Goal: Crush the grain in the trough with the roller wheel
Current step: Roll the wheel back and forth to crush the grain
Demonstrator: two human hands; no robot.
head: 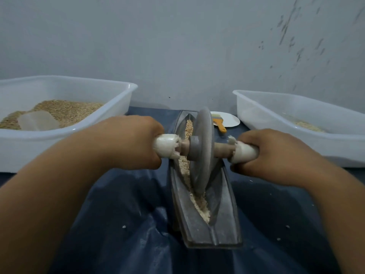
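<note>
A grey boat-shaped metal trough [225, 220] lies lengthwise in front of me on a dark blue sheet. Tan grain [200, 204] runs along its groove, whole at the far end and crushed to pale meal near me. The grey roller wheel [203, 147] stands upright in the groove around the trough's middle, on a wooden axle with white wrapped handles. My left hand [136, 143] grips the left handle. My right hand [268, 153] grips the right handle.
A white plastic tub [65, 133] at the left holds grain and a translucent scoop [38, 121]. Another white tub [296, 139] at the right holds a little pale meal. Behind the wheel a white plate [230, 119] carries an orange-handled brush [219, 123]. A grey wall stands close behind.
</note>
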